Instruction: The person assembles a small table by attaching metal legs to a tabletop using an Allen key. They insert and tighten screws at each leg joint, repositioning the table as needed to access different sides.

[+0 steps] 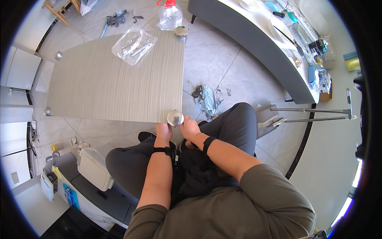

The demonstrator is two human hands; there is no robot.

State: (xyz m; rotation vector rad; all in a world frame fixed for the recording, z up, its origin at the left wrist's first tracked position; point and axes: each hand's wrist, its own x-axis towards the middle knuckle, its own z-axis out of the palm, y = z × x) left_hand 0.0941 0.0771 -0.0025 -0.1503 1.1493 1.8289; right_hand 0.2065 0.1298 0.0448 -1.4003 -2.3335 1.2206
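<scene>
A wood-grain panel (119, 79) lies in front of me, with short round metal legs at its corners. My left hand (163, 130) and my right hand (190, 128) are close together at its near right corner, on either side of the metal leg (175, 118). Both hands look closed around this leg, though its round end and the panel edge hide most of my fingertips. Another metal leg (181, 32) stands at the far right corner. A crumpled clear plastic bag (134, 44) rests on the panel's far part.
Beyond the panel stands a clear bottle (170, 18) with a red cap. Torn grey wrapping (207, 99) litters the floor right of the panel. A curved grey counter (254, 44) runs along the right. A long-handled dustpan (267, 119) is beside my right knee; a beige case (94, 168) sits left.
</scene>
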